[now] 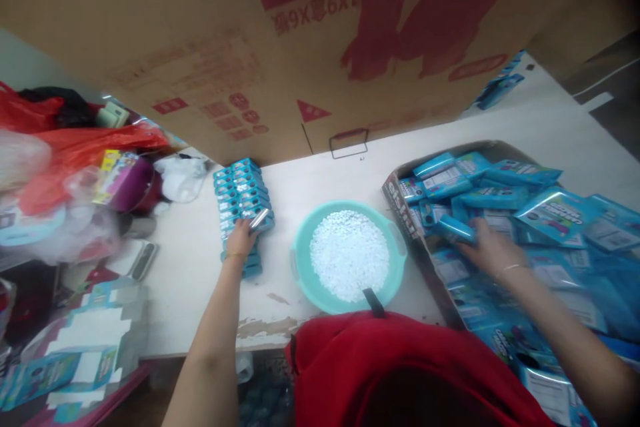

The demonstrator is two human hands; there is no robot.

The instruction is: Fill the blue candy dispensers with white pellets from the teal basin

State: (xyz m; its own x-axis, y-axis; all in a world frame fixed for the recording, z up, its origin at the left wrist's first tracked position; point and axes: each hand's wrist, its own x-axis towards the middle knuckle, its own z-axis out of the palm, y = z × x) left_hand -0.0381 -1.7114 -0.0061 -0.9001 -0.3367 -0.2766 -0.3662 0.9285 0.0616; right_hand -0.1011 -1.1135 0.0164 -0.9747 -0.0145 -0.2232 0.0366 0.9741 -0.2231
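On the left, my left hand [241,238] is closed on a small shiny packet [259,219], just over two rows of small blue boxes [243,187]. Its fingers partly hide what they grip, and the front boxes lie beneath my hand and wrist. To the right, my right hand [493,250] reaches into an open carton [420,253] heaped with blue packets [553,217]. The fingers are closed around the end of a slim blue box [456,228]. Between my hands stands a round mint-green basin [300,247] filled with small white pellets [350,253].
A large cardboard box [300,47] walls off the back of the white table [280,213]. Bags, a purple container [133,183] and other clutter crowd the left. Unfolded blue-and-white cartons [95,340] lie at the lower left. More blue packs [500,90] sit at the back right.
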